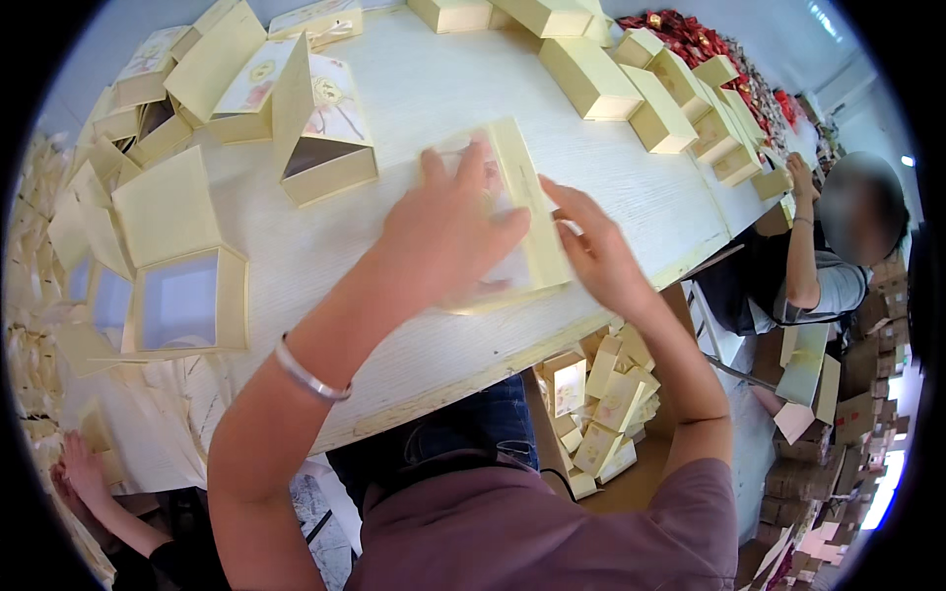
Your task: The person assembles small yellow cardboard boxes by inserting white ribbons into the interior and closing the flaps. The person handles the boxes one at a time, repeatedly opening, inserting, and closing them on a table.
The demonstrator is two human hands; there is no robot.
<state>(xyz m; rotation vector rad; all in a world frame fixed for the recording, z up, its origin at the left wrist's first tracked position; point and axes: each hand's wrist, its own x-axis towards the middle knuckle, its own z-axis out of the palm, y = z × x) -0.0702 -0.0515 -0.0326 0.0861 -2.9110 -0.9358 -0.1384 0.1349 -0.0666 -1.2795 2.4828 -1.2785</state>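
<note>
1. Broadly, the white table (315, 261) fills the middle; clock directions here run from the box under the hands.
2. Open boxes (163, 212), cream with lids raised, gather at nine o'clock, with more towards ten; these look like the part left to handle.
3. A row of plain cream boxes (591, 81) lies at one to two o'clock, apparently shut; whether they are finished I cannot tell.
4. At five o'clock, below the table edge, a brown carton (631, 485) holds jumbled boxes with printed faces, which I would judge done.
5. A co-worker (808, 266) is at three o'clock; another person's hands (84, 473) show at eight.
6. The box in work (512, 163) lies on the table at the centre, printed face partly covered; I judge it partway through, though blur hides whether its lid is fully down.
7. The left hand (453, 222) lies over that face, fingers spread wide, gripping nothing visible. The right hand (596, 246) is at the box's three o'clock edge, fingers partly bent; whether they pinch it I cannot tell.
8. A silver bracelet (310, 372) rings the left forearm.
</note>
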